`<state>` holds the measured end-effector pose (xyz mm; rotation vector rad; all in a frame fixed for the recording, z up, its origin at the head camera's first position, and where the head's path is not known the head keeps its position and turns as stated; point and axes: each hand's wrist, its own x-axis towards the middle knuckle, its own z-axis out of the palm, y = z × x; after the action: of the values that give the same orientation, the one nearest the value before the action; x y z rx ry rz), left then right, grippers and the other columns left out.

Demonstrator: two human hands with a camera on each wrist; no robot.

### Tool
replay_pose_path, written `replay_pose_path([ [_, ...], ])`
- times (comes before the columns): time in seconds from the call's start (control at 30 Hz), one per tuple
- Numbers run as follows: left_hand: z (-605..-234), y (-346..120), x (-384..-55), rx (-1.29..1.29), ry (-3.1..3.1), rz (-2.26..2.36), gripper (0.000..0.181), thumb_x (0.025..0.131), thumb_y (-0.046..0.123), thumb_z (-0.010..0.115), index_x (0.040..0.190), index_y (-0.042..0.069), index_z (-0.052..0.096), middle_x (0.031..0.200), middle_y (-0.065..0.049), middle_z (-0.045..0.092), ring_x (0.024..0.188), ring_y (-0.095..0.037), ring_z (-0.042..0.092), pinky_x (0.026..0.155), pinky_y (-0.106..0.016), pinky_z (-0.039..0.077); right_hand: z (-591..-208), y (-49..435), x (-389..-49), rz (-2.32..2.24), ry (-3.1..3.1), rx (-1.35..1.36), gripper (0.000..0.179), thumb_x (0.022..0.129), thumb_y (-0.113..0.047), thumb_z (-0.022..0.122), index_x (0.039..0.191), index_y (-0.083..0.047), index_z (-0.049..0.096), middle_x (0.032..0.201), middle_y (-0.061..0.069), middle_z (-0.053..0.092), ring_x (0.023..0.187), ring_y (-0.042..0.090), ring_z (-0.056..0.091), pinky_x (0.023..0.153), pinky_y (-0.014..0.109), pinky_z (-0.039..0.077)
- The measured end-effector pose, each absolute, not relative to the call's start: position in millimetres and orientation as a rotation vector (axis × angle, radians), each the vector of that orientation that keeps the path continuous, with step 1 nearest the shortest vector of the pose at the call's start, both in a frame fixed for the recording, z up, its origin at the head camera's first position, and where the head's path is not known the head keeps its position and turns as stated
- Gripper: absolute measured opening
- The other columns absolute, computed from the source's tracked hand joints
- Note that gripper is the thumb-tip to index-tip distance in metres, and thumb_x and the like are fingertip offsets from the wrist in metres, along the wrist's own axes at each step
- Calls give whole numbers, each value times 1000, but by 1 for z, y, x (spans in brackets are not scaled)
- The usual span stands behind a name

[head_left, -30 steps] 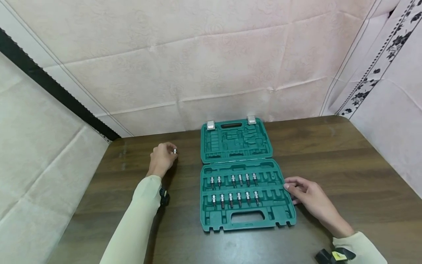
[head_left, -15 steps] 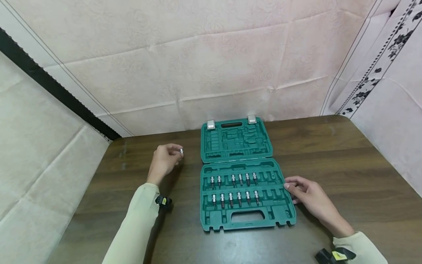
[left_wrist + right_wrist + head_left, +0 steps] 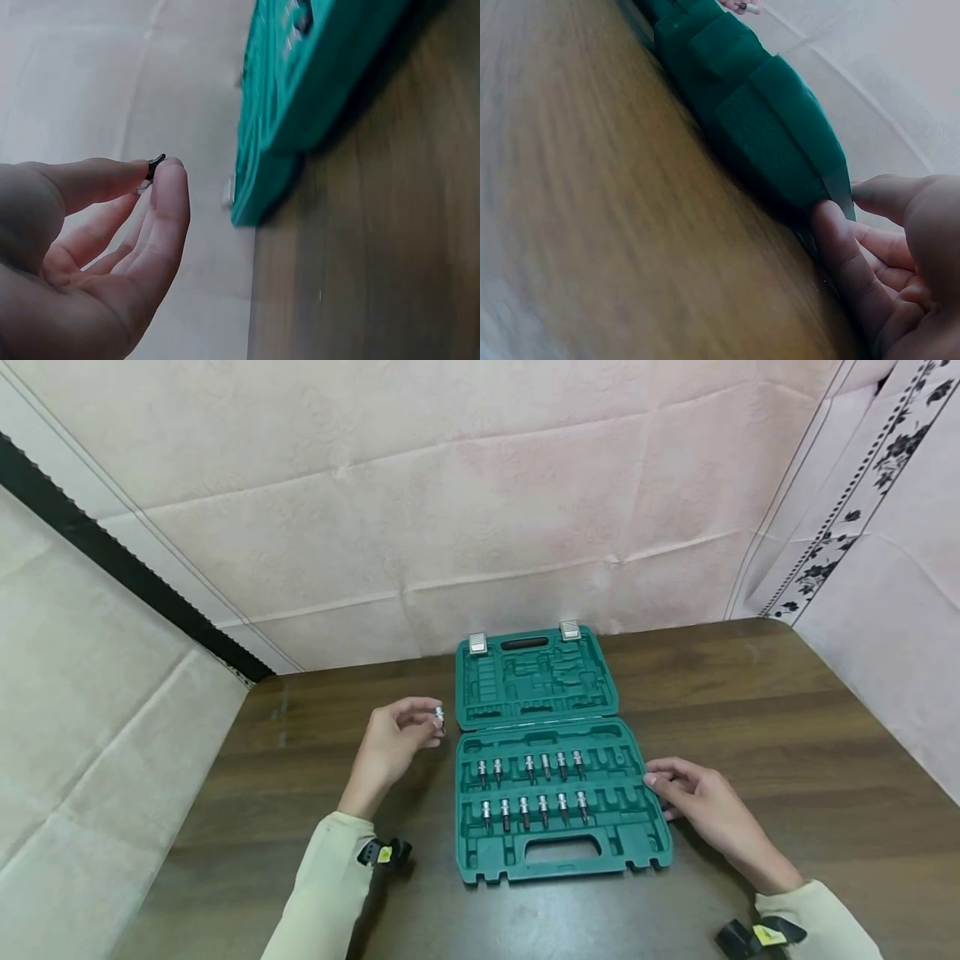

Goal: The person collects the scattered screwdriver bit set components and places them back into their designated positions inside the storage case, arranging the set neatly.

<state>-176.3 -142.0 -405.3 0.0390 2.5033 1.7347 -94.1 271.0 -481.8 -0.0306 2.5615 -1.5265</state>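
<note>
My left hand (image 3: pixel 393 742) pinches a small silver bit socket (image 3: pixel 439 716) between thumb and fingertips, above the table and left of the case lid. In the left wrist view its dark tip (image 3: pixel 155 166) pokes out from between the fingers. An open green socket-set case (image 3: pixel 626 839) lies at the middle of the table, with two rows of silver bit sockets (image 3: pixel 543 808) in its lower half. My right hand (image 3: pixel 693 795) grips the right edge of that lower half. The right wrist view shows thumb and finger on either side of the case's edge (image 3: pixel 832 180).
The case lid (image 3: pixel 536 693) lies folded back toward the wall, with two metal latches (image 3: pixel 477 644) on its far edge. Wood-grain table (image 3: pixel 765 727) extends on both sides. Pale patterned cloth (image 3: pixel 450 510) hangs behind and at the sides.
My left hand has moved right, toward the case, carrying the bit socket, which now stands more upright. My right hand stays at the case's edge, and the case has not shifted on the table.
</note>
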Motion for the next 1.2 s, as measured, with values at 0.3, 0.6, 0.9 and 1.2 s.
replay_pose_path([
  [0.3, -404, -126, -160, 99, 2400, 1832, 32, 103, 0, 63, 136, -1, 63, 117, -22, 66, 105, -43, 71, 84, -31, 63, -484, 270, -94, -1562, 2544, -49, 41, 108, -28, 62, 137, 2, 63, 111, 12, 71, 90, 12, 69, 72, 30, 62],
  [0.6, -408, -117, -154, 88, 2276, 1863, 47, 97, 0, 72, 142, 1, 58, 123, -21, 65, 105, -31, 71, 91, -33, 61, -484, 270, -95, -1581, 2545, -47, 39, 108, -27, 63, 135, 1, 65, 111, 12, 71, 89, 11, 69, 72, 31, 62],
  [0.9, -408, -97, -144, 213, 2320, 1789, 47, 93, 1, 78, 138, 1, 62, 119, -18, 69, 102, -22, 71, 89, -26, 58, -483, 271, -95, -1568, 2541, -38, 40, 108, -28, 64, 135, 0, 65, 109, 11, 71, 90, 13, 69, 72, 31, 62],
  [1.2, -403, -69, -128, 339, 2475, 1647, 41, 96, 9, 77, 135, 4, 67, 107, -3, 72, 98, -18, 70, 88, -32, 60, -483, 272, -95, -1548, 2542, -26, 40, 108, -28, 63, 136, 0, 64, 112, 12, 72, 90, 13, 69, 72, 30, 61],
])
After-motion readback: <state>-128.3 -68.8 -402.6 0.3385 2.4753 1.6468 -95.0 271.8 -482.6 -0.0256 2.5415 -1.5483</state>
